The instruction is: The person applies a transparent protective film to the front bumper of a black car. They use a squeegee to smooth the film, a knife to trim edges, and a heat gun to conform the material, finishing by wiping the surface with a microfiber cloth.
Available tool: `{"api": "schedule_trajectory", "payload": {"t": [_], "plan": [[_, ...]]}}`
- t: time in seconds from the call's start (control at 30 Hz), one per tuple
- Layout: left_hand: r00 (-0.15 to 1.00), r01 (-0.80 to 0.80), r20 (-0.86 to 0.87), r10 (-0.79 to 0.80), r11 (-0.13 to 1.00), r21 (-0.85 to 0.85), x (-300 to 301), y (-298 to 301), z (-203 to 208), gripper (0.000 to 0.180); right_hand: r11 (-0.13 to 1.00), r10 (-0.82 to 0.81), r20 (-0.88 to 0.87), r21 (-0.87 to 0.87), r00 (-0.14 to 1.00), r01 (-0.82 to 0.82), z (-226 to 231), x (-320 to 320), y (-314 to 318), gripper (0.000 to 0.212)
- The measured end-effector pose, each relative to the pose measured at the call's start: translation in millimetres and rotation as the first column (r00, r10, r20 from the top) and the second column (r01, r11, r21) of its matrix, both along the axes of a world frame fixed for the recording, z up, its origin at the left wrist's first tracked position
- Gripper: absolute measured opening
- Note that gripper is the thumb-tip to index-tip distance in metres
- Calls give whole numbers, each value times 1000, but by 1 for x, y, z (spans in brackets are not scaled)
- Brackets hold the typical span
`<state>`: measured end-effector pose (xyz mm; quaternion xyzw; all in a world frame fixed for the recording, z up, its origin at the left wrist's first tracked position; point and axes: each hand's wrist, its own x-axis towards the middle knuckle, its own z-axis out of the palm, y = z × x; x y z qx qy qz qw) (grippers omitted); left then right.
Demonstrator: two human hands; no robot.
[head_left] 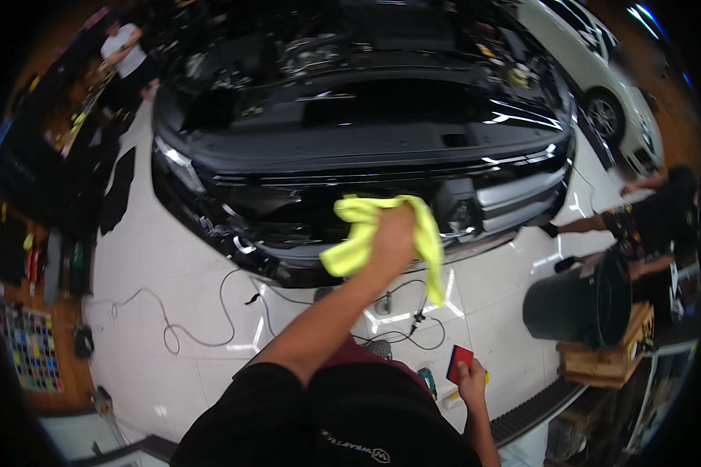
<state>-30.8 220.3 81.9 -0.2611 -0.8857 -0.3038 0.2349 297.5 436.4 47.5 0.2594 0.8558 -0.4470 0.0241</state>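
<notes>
My left hand [397, 233] reaches forward with its fingers closed on a bright yellow-green cloth [358, 253]. The cloth hangs in loose folds in front of the glossy black front bumper [284, 206] of a car; I cannot tell whether it touches the surface. Low at my right side, my right hand [472, 383] grips a flat red squeegee [459, 363] with a dark edge. A bit of yellow shows beside those fingers, too small to name. The car's hood is up, and its engine bay [311, 54] lies open beyond the bumper.
Thin cables [226, 335] lie looped on the white tiled floor. A teal tool [427, 380] is near my feet. At right stand a dark bin [580, 300] and a wooden crate [607, 354], beside a person [662, 214] low down. A white car [600, 86] is far right; another person [125, 50], far left.
</notes>
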Motion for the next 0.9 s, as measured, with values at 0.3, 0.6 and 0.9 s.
{"api": "schedule_trajectory", "payload": {"t": [0.3, 0.6, 0.9], "plan": [[998, -32, -60, 23, 987, -158, 31, -69, -5, 28, 944, 303, 10, 135, 953, -302, 19, -47, -22, 26], [857, -514, -42, 513, 850, -114, 51, -305, 7, 37, 985, 142, -90, -82, 986, -150, -2, -57, -17, 23], [999, 47, 13, -47, 998, -40, 18, -51, -10, 34, 978, 85, -12, -188, 996, -86, -21, -30, -8, 20]]}}
